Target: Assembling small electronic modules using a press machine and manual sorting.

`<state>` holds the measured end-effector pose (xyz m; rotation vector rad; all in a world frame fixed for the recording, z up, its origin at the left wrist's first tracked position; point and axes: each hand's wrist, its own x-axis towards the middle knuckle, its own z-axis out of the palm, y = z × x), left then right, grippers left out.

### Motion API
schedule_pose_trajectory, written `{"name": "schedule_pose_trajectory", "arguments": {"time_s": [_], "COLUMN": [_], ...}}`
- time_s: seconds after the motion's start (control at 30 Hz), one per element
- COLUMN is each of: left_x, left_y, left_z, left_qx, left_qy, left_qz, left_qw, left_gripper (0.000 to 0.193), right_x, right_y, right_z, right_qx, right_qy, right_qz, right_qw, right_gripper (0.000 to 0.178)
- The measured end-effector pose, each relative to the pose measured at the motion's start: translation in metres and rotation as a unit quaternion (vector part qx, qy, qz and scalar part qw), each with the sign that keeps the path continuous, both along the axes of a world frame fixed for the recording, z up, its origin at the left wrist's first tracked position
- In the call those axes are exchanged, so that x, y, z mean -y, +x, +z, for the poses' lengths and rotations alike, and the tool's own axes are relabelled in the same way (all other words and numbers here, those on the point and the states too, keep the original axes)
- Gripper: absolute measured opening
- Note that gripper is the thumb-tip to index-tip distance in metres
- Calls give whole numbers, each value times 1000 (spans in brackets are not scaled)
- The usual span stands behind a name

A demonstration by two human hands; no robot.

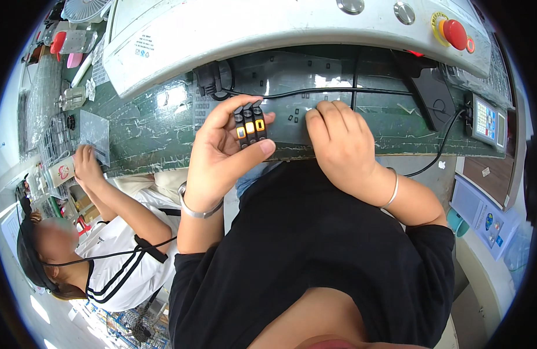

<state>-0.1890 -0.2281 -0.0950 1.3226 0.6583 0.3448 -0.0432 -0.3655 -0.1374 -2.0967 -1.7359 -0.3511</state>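
Observation:
My left hand (216, 151) is closed around three slim black pieces (250, 127) standing side by side, held between the thumb and the fingers. Each has an orange-framed window at its middle and a round dark knob-like end. My right hand (343, 139) rests over a clear sheet (280, 132) at the bench's near edge, its fingers bent together and their tips turned down. Whatever those fingertips pinch is hidden beneath them. Small black rectangular rings (293, 115) lie on the sheet, just left of my right fingers.
A white machine housing with a red emergency button (454, 34) spans the far side. A black cable (315, 90) crosses the green bench (146, 122). At right stand a dark slanted panel (428, 96) and a keypad unit (488, 122). A co-worker's hand (88, 166) is at left.

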Motion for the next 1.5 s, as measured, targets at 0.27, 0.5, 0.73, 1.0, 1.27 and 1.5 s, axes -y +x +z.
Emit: {"name": "schedule_pose_trajectory", "arguments": {"time_s": [0.27,0.5,0.73,1.0,1.27,1.5], "left_x": [3,1,0,3,9,10], "left_y": [1,-4,-6,-7,-5,-8], "left_z": [-5,-5,-2,4,20,24], "left_qx": [203,195,158,153,111,85], "left_qy": [-277,-225,-189,-159,-20,29], "left_qz": [-24,-20,-55,-61,-32,-44], "left_qw": [939,954,968,973,993,995], "left_gripper": [62,65,65,65,65,64], "right_x": [-15,-18,-15,-18,-23,-25], "right_y": [4,14,24,19,22,22], "right_z": [27,25,30,36,66,69], "right_qx": [-70,-233,-326,-341,-478,-510], "right_qy": [157,146,104,91,64,15], "right_qz": [78,174,201,209,274,266], "right_qw": [982,946,918,912,832,818], "right_gripper": [25,24,23,20,4,4]}}
